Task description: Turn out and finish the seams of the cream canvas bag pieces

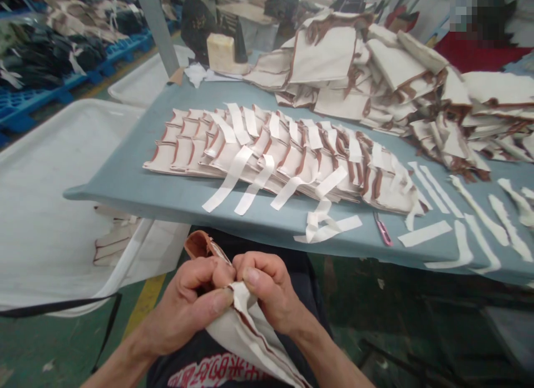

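Over my lap I hold a cream fabric piece (267, 343) with brown-bound edges; it may be a bag, though its full shape is hidden. My left hand (196, 293) pinches its upper edge between thumb and fingers. Close beside it, my right hand (267, 282) grips the same edge, thumb pressed against the fingers. A brown strip or flap (200, 243) sticks out above my left hand. On the blue-grey table (117, 190) ahead lie rows of stacked cream pieces (267, 149) with brown edging. White strips (227, 179) lie across them.
A pink-handled cutter or snips (382, 230) lies near the table's front edge, beside loose white strips (479, 243). Behind rises a large heap of cream pieces (325, 54). White bins (54, 138) stand at left. A person in red (479, 51) is at the far right.
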Demonstrator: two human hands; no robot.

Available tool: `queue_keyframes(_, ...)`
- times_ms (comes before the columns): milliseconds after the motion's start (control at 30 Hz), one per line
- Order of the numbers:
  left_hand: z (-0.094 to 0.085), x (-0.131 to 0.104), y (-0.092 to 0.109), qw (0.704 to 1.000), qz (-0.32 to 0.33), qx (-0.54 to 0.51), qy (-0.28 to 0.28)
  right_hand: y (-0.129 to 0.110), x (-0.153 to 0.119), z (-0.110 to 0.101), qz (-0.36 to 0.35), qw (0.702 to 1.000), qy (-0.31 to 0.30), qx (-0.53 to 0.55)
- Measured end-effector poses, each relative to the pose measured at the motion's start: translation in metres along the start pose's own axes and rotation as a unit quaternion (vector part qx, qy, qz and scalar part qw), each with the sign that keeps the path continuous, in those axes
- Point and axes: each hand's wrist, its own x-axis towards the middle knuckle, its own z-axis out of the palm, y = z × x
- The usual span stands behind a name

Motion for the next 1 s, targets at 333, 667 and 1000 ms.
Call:
queue_keyframes(333,-0.015,0.005,0.009,0.982,0.0,0.184,-0.044,-0.008,0.002,-0.013,-0.054,0.99,-0.023,-0.127)
queue_keyframes(667,-0.023,0.0,0.009,0.966,0.021,0.246,-0.073,-0.016,0.008,-0.02,0.028,0.976,-0.069,-0.204)
queue_keyframes(1000,-0.024,0.0,0.019,0.987,-0.03,0.112,-0.115,-0.009,0.004,-0.009,-0.123,0.965,-0.06,-0.225)
